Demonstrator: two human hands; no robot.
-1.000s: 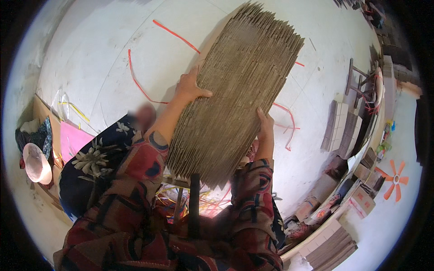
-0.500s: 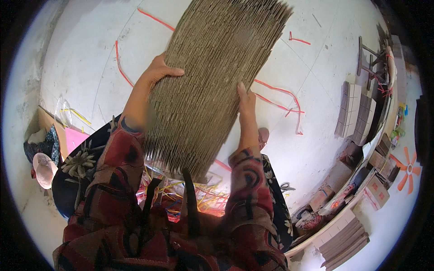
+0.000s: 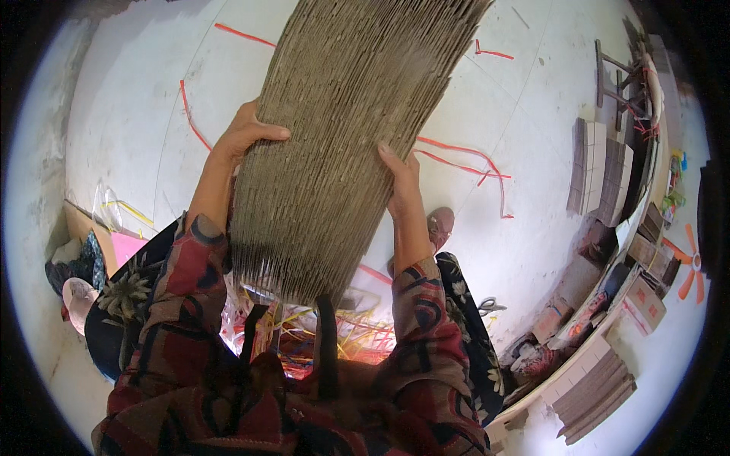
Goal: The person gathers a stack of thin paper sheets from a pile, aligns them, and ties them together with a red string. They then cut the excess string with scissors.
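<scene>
A thick stack of brown cardboard sheets (image 3: 334, 152), seen along its many thin edges, runs from my lap up past the top of the view. On its left side my left hand (image 3: 247, 137) grips it, thumb laid over the edges and fingers hidden behind. My right hand (image 3: 403, 178) clasps the right side lower down, its thumb also resting on the edges. Beneath the stack's near end, a tangle of red, yellow and white strapping strips (image 3: 357, 334) lies between my legs.
Loose red strips (image 3: 464, 152) lie on the pale floor. Scissors (image 3: 490, 306) are beside my right leg. Along the right stand bundles of cardboard (image 3: 597, 167), a dark stool frame (image 3: 612, 76), a carton (image 3: 645, 305) and an orange-bladed fan (image 3: 693, 262). A pink sheet (image 3: 128, 247) is at the left.
The stack and both hands have shifted slightly left. My right thumb lies further over the edges, and more of the right shoe shows.
</scene>
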